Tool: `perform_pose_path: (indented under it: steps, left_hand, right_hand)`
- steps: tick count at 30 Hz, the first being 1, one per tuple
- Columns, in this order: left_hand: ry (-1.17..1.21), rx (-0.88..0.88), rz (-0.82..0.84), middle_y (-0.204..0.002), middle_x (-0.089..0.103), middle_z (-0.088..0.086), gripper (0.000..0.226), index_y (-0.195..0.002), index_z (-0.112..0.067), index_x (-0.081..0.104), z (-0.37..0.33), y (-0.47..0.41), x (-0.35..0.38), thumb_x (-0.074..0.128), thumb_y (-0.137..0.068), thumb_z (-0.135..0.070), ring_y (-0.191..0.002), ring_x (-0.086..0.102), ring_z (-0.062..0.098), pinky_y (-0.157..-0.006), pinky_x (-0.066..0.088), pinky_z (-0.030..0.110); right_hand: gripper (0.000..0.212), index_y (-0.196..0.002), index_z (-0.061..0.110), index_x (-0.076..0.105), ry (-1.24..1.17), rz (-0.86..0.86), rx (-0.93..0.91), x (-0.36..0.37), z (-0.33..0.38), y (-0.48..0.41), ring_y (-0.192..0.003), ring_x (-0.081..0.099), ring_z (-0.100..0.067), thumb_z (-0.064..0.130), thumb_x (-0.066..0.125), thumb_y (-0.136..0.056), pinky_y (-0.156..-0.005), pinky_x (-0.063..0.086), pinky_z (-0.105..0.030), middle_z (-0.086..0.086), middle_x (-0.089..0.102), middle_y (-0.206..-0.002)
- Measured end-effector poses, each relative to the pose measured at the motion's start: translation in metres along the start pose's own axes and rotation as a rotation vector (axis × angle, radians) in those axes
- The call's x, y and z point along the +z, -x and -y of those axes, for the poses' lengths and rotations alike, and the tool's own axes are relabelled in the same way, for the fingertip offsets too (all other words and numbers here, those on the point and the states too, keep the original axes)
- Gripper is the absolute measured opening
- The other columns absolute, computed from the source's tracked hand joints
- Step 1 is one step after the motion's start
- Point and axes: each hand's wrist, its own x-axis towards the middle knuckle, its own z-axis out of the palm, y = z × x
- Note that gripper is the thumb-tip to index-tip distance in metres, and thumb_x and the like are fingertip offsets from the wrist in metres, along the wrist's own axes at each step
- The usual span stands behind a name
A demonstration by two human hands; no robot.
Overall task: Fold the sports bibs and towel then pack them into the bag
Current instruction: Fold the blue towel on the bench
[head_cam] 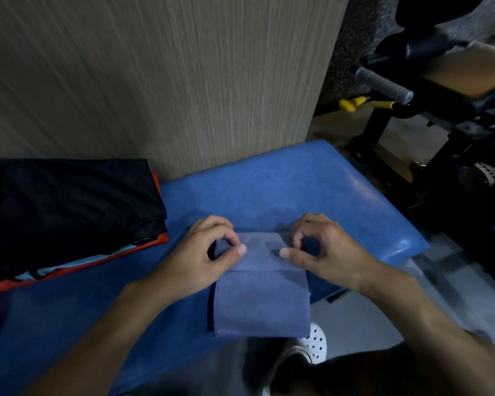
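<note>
A blue-grey towel (262,301), folded into a narrow strip, lies on the blue padded bench (297,190) near its front edge. My left hand (209,252) pinches the left corner of the towel's far fold between thumb and fingers. My right hand (323,247) pinches the right corner the same way. The far end is folded over toward me, its edge lying across the strip. At the left sits a stack of folded bibs (69,212): black on top, with orange-red and light blue layers beneath. No bag is in view.
A wood-grain wall panel (169,81) stands right behind the bench. Black gym equipment (440,115) with a grey foam handle and yellow parts fills the right side. A white perforated shoe (315,342) shows on the grey floor below the bench edge.
</note>
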Motion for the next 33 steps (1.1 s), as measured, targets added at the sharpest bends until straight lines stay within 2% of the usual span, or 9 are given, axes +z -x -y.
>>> perform_pose_path:
  steps: [4,8,12,15,20,24,28,30,33]
  left_hand:
    - [0.055,-0.064,0.079,-0.106,0.059,-0.013,0.016,-0.09,-0.035,0.056,0.001,0.002,0.001,0.063,-0.084,-0.048,-0.11,0.059,0.013,-0.095,0.046,0.031]
    - [-0.034,-0.175,0.179,-0.127,0.053,-0.025,0.056,-0.128,-0.044,0.048,0.006,0.004,-0.001,0.063,-0.078,-0.062,-0.122,0.05,-0.005,-0.106,0.043,0.031]
    - [-0.035,-0.195,0.178,-0.12,0.051,-0.027,0.063,-0.135,-0.033,0.051,0.003,-0.001,-0.002,0.075,-0.078,-0.049,-0.117,0.049,-0.007,-0.105,0.043,0.03]
    - [-0.066,-0.09,0.033,-0.111,0.048,-0.024,0.057,-0.131,-0.024,0.057,-0.005,-0.005,0.0,0.075,-0.079,-0.037,-0.112,0.052,-0.002,-0.101,0.044,0.028]
    - [-0.259,0.132,-0.046,-0.11,0.046,-0.013,0.041,-0.113,-0.027,0.062,-0.016,0.005,0.001,0.067,-0.076,-0.043,-0.105,0.051,0.009,-0.09,0.045,0.04]
    - [-0.003,0.049,0.031,-0.121,0.052,-0.013,0.02,-0.093,-0.03,0.066,-0.024,0.021,0.003,0.063,-0.085,-0.048,-0.117,0.057,0.008,-0.099,0.044,0.032]
    - [0.056,0.037,0.109,-0.114,0.058,-0.012,0.017,-0.095,-0.025,0.064,-0.031,0.016,0.007,0.067,-0.085,-0.038,-0.113,0.058,0.005,-0.097,0.045,0.027]
    - [-0.026,-0.004,0.217,-0.117,0.057,-0.019,0.039,-0.116,-0.03,0.06,-0.033,0.012,0.006,0.074,-0.08,-0.037,-0.113,0.056,0.001,-0.097,0.045,0.025]
    - [-0.117,-0.103,0.319,-0.118,0.06,-0.025,0.059,-0.129,-0.041,0.051,-0.039,0.006,0.002,0.077,-0.076,-0.042,-0.109,0.055,-0.008,-0.095,0.046,0.022]
  right_hand:
    - [0.025,-0.093,0.034,0.056,0.01,0.002,0.044,-0.002,0.0,0.006,-0.099,0.05,-0.013,0.055,0.059,-0.082,-0.09,0.045,-0.046,0.016,0.053,-0.101]
    - [0.061,-0.14,0.032,0.041,0.18,0.16,0.159,-0.006,-0.002,0.009,-0.12,0.043,-0.014,0.052,0.064,-0.087,-0.104,0.033,-0.041,0.014,0.051,-0.131]
    - [0.058,-0.135,0.026,0.05,0.075,0.165,0.159,-0.005,-0.002,0.005,-0.115,0.049,-0.012,0.039,0.073,-0.083,-0.101,0.039,-0.045,0.01,0.052,-0.12]
    - [0.048,-0.121,0.026,0.058,0.025,0.008,0.066,-0.002,0.003,-0.001,-0.103,0.051,-0.013,0.028,0.074,-0.075,-0.095,0.044,-0.046,0.008,0.048,-0.108]
    - [0.04,-0.095,0.036,0.052,0.027,-0.042,-0.022,-0.002,0.006,0.003,-0.102,0.047,-0.015,0.052,0.071,-0.063,-0.089,0.044,-0.046,0.011,0.044,-0.104]
    - [0.032,-0.078,0.035,0.052,-0.088,-0.028,-0.016,0.001,0.009,0.014,-0.102,0.052,-0.016,0.065,0.062,-0.076,-0.089,0.044,-0.044,0.011,0.054,-0.099]
    - [0.057,-0.116,0.036,0.05,0.043,0.152,0.098,0.001,0.008,0.019,-0.112,0.047,-0.01,0.071,0.058,-0.071,-0.1,0.038,-0.042,0.019,0.053,-0.115]
    - [0.079,-0.134,0.037,0.04,0.158,0.232,0.118,0.0,0.007,0.023,-0.12,0.041,-0.006,0.077,0.054,-0.067,-0.105,0.029,-0.036,0.023,0.048,-0.127]
    - [0.08,-0.137,0.035,0.04,0.171,0.22,0.106,0.001,0.011,0.023,-0.118,0.042,-0.007,0.071,0.064,-0.069,-0.103,0.028,-0.034,0.022,0.049,-0.128]
